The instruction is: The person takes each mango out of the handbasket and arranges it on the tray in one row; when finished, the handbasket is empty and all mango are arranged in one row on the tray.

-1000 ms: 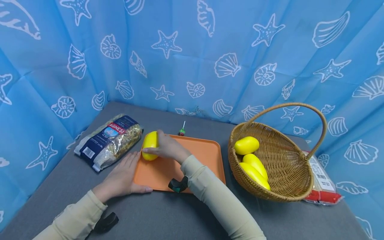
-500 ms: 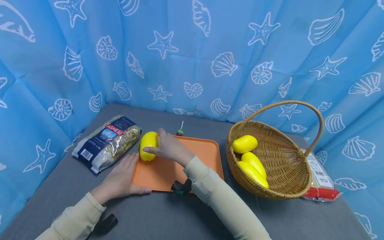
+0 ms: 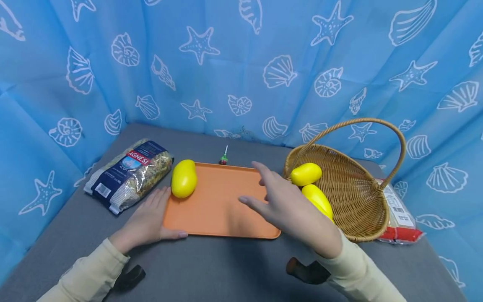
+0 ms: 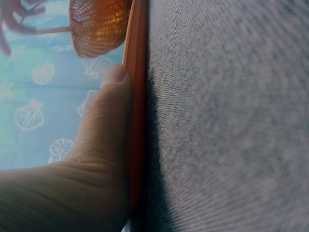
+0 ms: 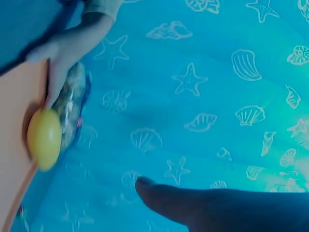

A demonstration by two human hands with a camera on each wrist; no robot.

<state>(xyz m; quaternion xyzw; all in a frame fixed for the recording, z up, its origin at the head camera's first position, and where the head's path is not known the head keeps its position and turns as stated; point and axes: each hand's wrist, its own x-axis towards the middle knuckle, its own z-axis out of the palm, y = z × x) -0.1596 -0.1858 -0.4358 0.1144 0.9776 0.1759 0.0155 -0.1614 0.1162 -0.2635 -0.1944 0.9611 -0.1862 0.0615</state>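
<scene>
1. While the right hand (image 3: 290, 205) is hovering with nothing in it, one yellow fruit (image 3: 184, 178) is lying at the far corner of the orange tray (image 3: 222, 197), just beside the fingertips of the left hand (image 3: 148, 220); whether they are touching it, I can't tell.
2. The left hand is bracing the tray, its fingers lying nearly straight at the side edge, its thumb resting along the near edge, curled round nothing.
3. Above the tray's other end, the right hand is spreading wide, thumb well apart from the fingers.
4. Just right of that hand, which is hiding part of it, the wicker basket (image 3: 349, 184) is holding two more yellow fruits (image 3: 306, 174) that I'm seeing.
5. Outside the left hand, a pasta bag (image 3: 130, 176) is lying.
6. I'm judging this as a pause between placements; the next move is probably calling for the right hand to be turning basketward and closing round another fruit, the left steadying the tray.
</scene>
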